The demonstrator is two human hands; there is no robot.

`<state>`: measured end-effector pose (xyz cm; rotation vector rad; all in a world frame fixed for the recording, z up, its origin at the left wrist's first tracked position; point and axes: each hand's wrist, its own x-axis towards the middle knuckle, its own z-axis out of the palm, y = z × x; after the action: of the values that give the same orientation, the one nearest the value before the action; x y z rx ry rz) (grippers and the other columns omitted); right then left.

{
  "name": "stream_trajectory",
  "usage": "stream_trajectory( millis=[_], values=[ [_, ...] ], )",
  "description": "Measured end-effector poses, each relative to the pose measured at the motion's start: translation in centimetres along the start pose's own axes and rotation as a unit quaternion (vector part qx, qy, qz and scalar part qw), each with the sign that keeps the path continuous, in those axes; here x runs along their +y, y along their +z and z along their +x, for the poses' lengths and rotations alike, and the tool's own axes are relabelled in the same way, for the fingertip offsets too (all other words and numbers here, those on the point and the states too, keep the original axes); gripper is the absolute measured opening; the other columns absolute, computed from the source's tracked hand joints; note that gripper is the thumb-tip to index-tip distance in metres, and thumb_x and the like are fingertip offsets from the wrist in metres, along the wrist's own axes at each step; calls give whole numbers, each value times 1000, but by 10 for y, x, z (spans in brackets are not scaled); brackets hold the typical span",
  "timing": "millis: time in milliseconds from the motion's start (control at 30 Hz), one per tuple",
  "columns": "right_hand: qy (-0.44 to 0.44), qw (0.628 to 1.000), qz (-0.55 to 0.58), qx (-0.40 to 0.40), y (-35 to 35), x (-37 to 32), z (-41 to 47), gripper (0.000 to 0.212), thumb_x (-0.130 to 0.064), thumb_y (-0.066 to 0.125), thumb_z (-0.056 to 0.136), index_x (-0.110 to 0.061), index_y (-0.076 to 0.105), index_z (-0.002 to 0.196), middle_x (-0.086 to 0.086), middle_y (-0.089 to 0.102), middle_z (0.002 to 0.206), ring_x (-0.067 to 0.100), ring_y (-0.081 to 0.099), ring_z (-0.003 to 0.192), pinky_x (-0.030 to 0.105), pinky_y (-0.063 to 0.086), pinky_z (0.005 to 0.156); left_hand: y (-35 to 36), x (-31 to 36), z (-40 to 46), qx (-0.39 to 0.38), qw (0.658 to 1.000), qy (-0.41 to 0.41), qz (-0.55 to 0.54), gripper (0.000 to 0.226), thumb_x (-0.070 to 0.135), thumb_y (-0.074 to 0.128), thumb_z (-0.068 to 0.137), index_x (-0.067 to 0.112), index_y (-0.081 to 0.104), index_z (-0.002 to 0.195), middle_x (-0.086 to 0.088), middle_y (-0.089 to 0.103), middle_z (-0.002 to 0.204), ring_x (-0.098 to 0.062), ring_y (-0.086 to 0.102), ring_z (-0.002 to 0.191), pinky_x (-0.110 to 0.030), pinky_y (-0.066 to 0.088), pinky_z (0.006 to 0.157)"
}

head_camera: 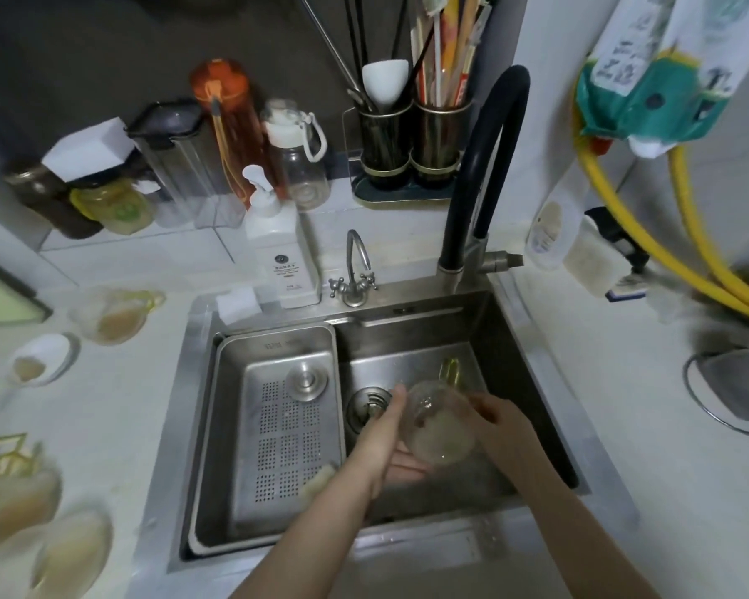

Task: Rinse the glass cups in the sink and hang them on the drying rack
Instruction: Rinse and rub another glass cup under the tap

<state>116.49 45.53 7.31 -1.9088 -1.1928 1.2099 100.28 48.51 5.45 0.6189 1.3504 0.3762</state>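
Observation:
Over the steel sink [411,326] I hold a clear glass cup [439,425] with a yellow-green handle, tilted on its side above the drain. My left hand [385,443] cups it from the left and below, fingers curled under it. My right hand [500,425] grips its right side near the handle. Several more glass cups with cloudy liquid stand on the counter at the left [115,315], and others hang blurred on a gold drying rack [5,458] at the lower left.
A perforated steel drain tray [273,425] fills the sink's left half. A black gooseneck faucet [489,175] arches behind, with a small chrome tap [355,270] and a soap bottle [280,252] beside it. Bottles and utensil holders line the back. A yellow hose [688,235] runs at the right.

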Motion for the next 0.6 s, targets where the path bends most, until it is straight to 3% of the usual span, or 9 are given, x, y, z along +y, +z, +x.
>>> stream_trajectory(
  millis=[133,233,300,400,600],
  values=[
    [-79,996,-47,21,-3,-7,3,67,-78,47,65,-17,70,82,-1,59,59,10,54,57,23,41,59,-1,8,-9,-24,999,-20,-15,95,79,25,82,1,54,128,-24,72,75,-31,72,64,-35,60,53],
    [-86,993,-63,46,0,-8,3,76,-84,44,62,-22,70,96,-4,61,77,9,59,70,22,45,68,0,13,-17,-18,1000,3,14,100,80,15,81,-3,60,116,-20,71,65,-26,70,55,-33,60,51],
    [-67,994,-71,56,0,-9,1,81,-86,40,59,-24,67,104,-1,60,87,10,59,78,25,47,74,0,15,-23,-11,999,24,33,96,82,17,75,4,61,112,-21,72,69,-27,70,57,-34,60,52],
    [-59,994,-75,53,0,-13,-3,96,-96,27,50,-24,67,100,-1,61,86,11,60,78,28,50,76,0,13,-33,-3,995,79,69,64,78,26,81,30,47,118,-25,72,79,-34,72,67,-35,61,56],
    [-53,998,-30,31,2,-19,-7,66,-81,40,63,-23,66,78,-3,68,73,15,64,71,31,52,74,-2,12,-42,15,985,137,104,39,66,41,87,38,47,114,-26,70,74,-34,71,62,-41,59,60]
  ],
)
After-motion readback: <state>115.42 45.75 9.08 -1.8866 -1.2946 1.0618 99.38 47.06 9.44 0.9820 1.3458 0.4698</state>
